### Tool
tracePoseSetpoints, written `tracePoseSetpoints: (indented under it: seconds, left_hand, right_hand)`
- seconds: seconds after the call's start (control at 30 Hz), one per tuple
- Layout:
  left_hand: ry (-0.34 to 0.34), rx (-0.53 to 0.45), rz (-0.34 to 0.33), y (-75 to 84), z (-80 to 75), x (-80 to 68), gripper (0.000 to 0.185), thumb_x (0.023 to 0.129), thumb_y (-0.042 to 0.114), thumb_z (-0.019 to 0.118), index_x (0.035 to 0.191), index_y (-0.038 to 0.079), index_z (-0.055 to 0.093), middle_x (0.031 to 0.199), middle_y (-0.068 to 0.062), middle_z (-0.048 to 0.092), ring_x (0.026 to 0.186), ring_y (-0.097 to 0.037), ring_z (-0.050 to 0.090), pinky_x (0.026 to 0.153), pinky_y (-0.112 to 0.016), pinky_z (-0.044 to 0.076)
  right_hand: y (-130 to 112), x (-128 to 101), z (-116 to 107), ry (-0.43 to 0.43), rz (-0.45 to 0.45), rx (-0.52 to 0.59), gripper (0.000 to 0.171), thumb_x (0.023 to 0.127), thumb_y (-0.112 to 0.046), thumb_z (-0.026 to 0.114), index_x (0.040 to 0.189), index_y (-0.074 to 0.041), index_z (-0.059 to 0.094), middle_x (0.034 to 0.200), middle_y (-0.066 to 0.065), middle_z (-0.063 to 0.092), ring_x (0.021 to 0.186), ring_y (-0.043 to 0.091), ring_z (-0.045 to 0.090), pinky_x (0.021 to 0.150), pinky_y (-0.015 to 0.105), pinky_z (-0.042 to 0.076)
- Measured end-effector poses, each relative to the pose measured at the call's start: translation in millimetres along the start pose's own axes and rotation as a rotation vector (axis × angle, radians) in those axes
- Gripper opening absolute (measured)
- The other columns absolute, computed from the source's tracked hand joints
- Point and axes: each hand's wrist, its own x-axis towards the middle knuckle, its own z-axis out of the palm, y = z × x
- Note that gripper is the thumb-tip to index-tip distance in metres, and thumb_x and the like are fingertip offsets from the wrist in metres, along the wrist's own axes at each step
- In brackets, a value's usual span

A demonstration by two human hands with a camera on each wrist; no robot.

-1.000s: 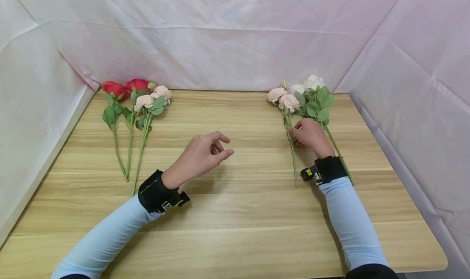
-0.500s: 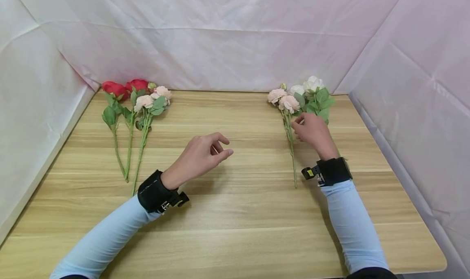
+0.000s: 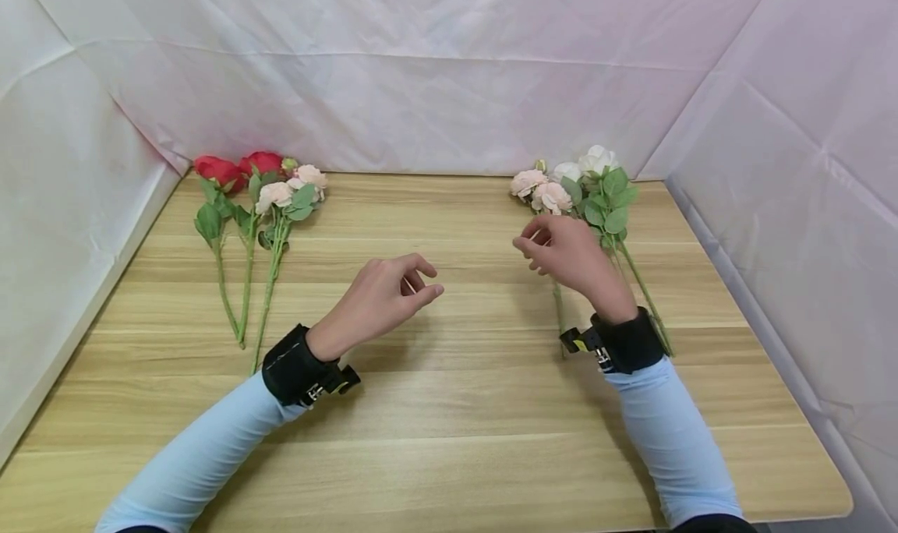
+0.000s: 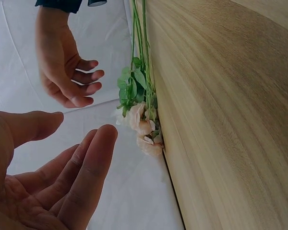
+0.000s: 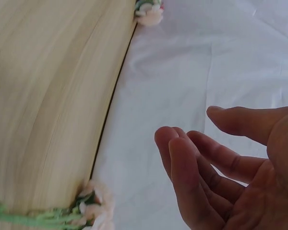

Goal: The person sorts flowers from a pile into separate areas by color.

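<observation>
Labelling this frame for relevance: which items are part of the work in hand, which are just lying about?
In hand:
- right hand, empty, fingers loosely curled, raised over the right bunch
- pink flower stem, nearest that hand
- white flower stem, beside it

Lying about:
- left hand, idle, holds nothing
- red flower stems, far left
- left pink stem
- wooden table
- white backdrop sheet
</observation>
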Motion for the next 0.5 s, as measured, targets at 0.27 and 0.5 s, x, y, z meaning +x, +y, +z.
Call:
tracePoseSetpoints:
  seconds: [0.27,0.5]
  left_hand:
    - [-0.010,0.002,-0.005,-0.4,-0.8,0.4,0.024,0.097,0.031,0.073,0.111,0.012,0.074,0.083,-0.001,0.076,0.069,-0.009,0.068,0.067,-0.030,0.055]
    - [-0.016,0.017,-0.017,-3.5,-0.5,2.2,0.026,0.097,0.032,0.072,0.111,0.010,0.074,0.084,-0.002,0.077,0.071,-0.013,0.069,0.068,-0.032,0.055]
  right_hand:
    - [-25.4,-6.1,24.9,-0.089,-0.124,-0.055,0.012,0.101,-0.023,0.067,0.104,-0.012,0.071,0.088,0.005,0.075,0.069,0.020,0.071,0.061,0.033,0.056]
    - [-30.7,-6.5,45.0,-0.121,-0.188,-0.099,0.008,0.099,-0.013,0.068,0.100,-0.008,0.074,0.089,0.011,0.077,0.064,0.010,0.067,0.061,0.031,0.053]
